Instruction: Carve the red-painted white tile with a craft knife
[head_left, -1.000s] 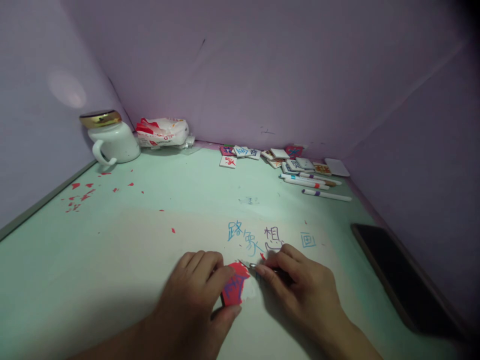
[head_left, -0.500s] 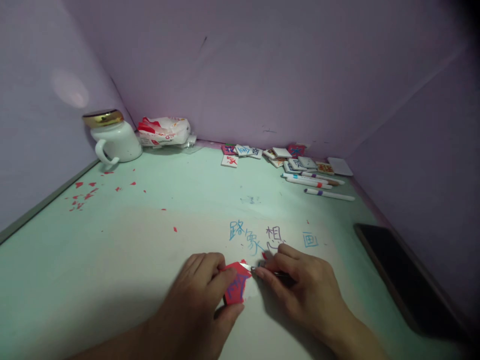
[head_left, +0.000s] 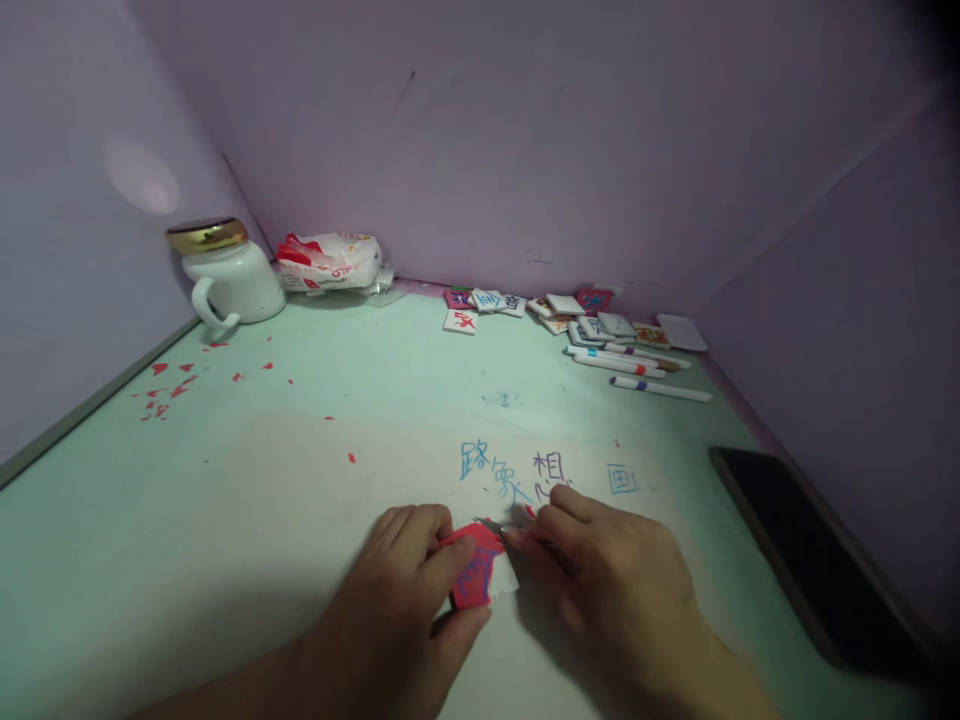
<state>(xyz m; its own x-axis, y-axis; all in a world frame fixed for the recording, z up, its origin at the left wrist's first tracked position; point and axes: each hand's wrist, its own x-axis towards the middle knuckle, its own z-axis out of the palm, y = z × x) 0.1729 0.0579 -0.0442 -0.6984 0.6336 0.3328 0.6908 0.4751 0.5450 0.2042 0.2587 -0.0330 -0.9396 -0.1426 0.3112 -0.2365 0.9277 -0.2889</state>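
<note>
Here the left hand (head_left: 405, 590) pinches a small red tile (head_left: 474, 572) marked with purple strokes, thumb below and fingers curled over its left edge, pressing it onto the pale green table (head_left: 225, 520). The right hand (head_left: 607, 570) is closed around a thin metal-tipped blade tool (head_left: 499, 527), whose point touches the tile's upper right corner. Just beyond the right hand's fingers, blue marker characters (head_left: 517, 470) are written on the table; they read roughly 路, 象, 想 and 画. Far ahead of the hands lie scattered tiles (head_left: 555, 312) bearing small characters too blurred to read, with marker pens (head_left: 637, 365) beside them. Well off to the left of the left hand stand a white mug (head_left: 225, 280) with a gold lid and a red-and-white packet (head_left: 330, 262) whose print is illegible. Red scraps (head_left: 169, 385) dot the table there. A dark phone (head_left: 810, 560) lies right of the right hand.
</note>
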